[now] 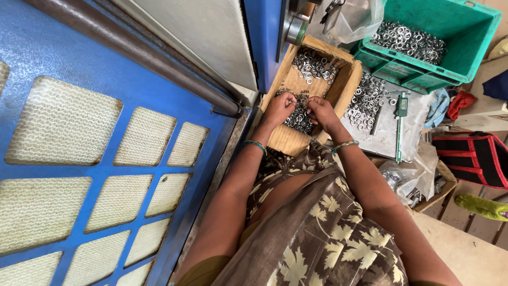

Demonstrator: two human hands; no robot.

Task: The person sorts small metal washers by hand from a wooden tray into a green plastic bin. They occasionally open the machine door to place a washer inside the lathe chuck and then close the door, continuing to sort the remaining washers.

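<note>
A cardboard box (284, 139) lies in front of me with small metal rings in two heaps: one at its far end (313, 65), one near my hands (300, 117). My left hand (279, 108) rests on the near heap with its fingers pinched on small rings. My right hand (320, 111) is close beside it, fingers curled over the same heap and pinching rings too. Both wrists wear bangles.
More rings (365, 100) and a caliper (400, 124) lie on a grey sheet to the right. A green crate (465, 47) with rings stands behind it. A blue machine panel with mesh windows (106, 132) fills the left. A red-and-black bag (473, 159) sits at far right.
</note>
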